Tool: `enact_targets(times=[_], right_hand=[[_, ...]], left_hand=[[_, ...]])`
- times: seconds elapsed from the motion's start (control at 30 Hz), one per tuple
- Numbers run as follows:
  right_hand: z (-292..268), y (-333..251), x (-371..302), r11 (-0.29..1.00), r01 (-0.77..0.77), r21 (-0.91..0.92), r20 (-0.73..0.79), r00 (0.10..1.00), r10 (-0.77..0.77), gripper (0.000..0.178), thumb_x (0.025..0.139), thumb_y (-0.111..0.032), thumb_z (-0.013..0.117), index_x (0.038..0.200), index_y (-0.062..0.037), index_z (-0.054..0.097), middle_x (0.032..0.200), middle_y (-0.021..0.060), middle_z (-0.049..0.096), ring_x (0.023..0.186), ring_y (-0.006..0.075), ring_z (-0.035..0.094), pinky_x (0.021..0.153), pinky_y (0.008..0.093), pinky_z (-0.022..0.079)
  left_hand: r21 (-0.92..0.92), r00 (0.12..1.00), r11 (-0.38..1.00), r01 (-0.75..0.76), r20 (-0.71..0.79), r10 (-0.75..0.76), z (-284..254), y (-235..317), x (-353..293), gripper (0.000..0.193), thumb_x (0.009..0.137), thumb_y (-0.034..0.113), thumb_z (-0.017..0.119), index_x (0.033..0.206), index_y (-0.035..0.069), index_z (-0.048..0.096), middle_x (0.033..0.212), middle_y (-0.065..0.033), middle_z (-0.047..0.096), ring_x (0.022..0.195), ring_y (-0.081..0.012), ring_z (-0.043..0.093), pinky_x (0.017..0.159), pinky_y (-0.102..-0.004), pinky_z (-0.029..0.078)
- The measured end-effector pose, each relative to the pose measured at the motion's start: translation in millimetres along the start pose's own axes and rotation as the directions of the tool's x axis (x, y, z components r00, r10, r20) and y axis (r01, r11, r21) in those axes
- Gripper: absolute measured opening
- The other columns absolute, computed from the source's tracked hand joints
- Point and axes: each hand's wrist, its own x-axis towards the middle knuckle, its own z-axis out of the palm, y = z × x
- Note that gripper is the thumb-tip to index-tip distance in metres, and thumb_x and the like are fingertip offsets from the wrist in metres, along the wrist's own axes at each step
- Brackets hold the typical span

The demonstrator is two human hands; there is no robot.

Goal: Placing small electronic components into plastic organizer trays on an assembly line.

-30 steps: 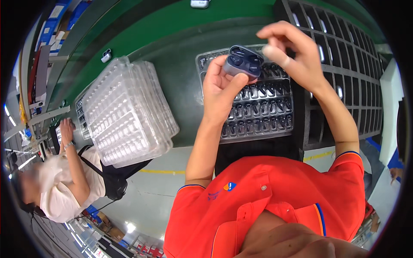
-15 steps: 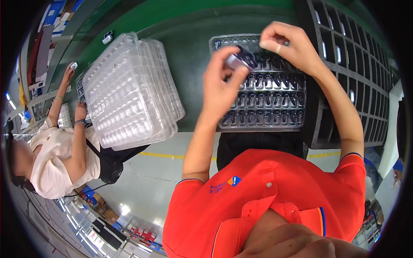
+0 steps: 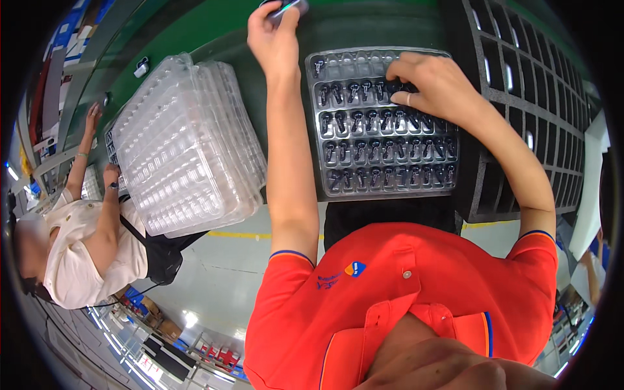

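Note:
Raised at the far edge of the view, my left hand (image 3: 274,44) grips a small shiny dark-and-silver earbud case (image 3: 286,9), partly cut off by the picture's rim. Over the second row from the back of a clear plastic tray (image 3: 316,185), my right hand (image 3: 434,86) has thumb and fingers closed around a dark earbud (image 3: 396,86), mostly hidden by the fingertips. Dark earbuds with stems (image 3: 372,151) fill the tray's nearer rows. In the back row, a lone earbud (image 3: 318,67) sits at the left end, with bare pockets beside it.
A tall stack of clear trays (image 3: 175,149) stands left of my left forearm. Right of the tray rises a black foam rack (image 3: 520,123) with slots. Farther left, another small case (image 3: 141,67) lies on the green surface, near a co-worker (image 3: 97,240) in a cream top.
My left hand has moved from above the tray to the far left, carrying the earbud case. My right hand has come down and nearer, onto the second row.

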Motion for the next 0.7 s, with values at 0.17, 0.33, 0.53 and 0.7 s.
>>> enact_targets(times=[0.17,0.33,0.53,0.7], right_hand=[[7,-5,6,0.97,-0.17,0.171,0.065,0.985,0.161,0.023,0.076,-0.008,0.074,0.094,-0.0033,0.06,0.076,0.0093,0.062,0.071,0.0281,0.062,0.066,0.0394,0.05],[15,-6,55,0.81,-0.168,0.563,-0.029,0.975,0.222,0.021,0.077,-0.01,0.076,0.088,-0.0025,0.06,0.067,0.0017,0.058,0.063,0.0085,0.054,0.06,0.0266,0.047],[36,-21,106,0.929,-0.222,0.295,0.132,0.973,0.19,0.025,0.076,-0.024,0.076,0.087,-0.0039,0.065,0.082,0.0142,0.069,0.085,0.0357,0.067,0.076,0.0454,0.053],[48,-15,87,1.0,0.003,-0.002,-0.158,0.987,-0.003,0.019,0.076,-0.023,0.073,0.083,-0.0068,0.065,0.084,0.0118,0.065,0.084,0.0322,0.068,0.07,0.0453,0.054]], left_hand=[[0.28,0.982,0.959,0.039,0.165,-0.088,5,-49,83,0.03,0.086,0.004,0.069,0.114,-0.005,0.063,0.097,-0.0101,0.07,0.084,-0.0144,0.065,0.075,-0.0263,0.052],[0.347,0.961,0.938,-0.019,0.264,-0.078,28,-65,114,0.025,0.087,0.008,0.069,0.111,0.002,0.067,0.091,-0.0089,0.072,0.08,-0.0149,0.065,0.075,-0.028,0.052],[0.572,0.898,0.745,-0.344,0.433,0.082,27,-72,143,0.023,0.087,0.009,0.069,0.11,0.005,0.068,0.091,-0.0085,0.072,0.083,-0.017,0.067,0.078,-0.0302,0.053],[0.71,0.862,0.56,-0.426,0.506,0.014,40,-55,131,0.049,0.08,0.027,0.074,0.125,0.011,0.063,0.113,-0.0217,0.067,0.096,-0.0371,0.067,0.089,-0.0436,0.053]])
